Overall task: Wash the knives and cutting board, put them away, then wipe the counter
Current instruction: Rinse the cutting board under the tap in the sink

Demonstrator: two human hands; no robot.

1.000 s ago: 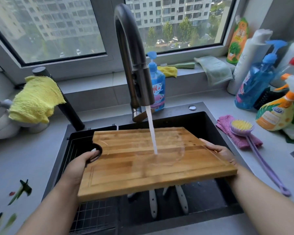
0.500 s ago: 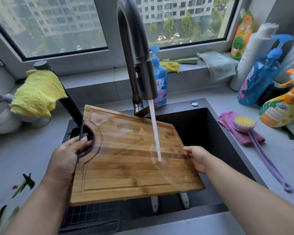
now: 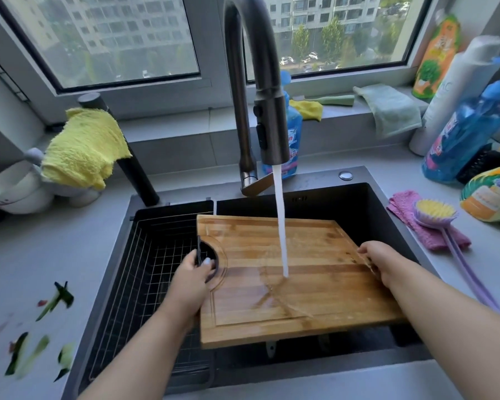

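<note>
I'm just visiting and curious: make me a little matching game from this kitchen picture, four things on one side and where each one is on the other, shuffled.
Things:
1. cutting board
2. yellow cloth
3. purple brush
4. vegetable scraps

Places:
A. on the pink cloth, right of the sink
B. on the counter, left of the sink
C. under the running water
D. draped over a dark post

Pairs: 1-C, 2-D, 3-A, 4-B

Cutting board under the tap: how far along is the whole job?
Early. Nothing looks done. In hand: left hand and right hand hold the cutting board under the running water. Left: knives, mostly hidden beneath it, putting away, and wiping the vegetable scraps off the counter.
</note>
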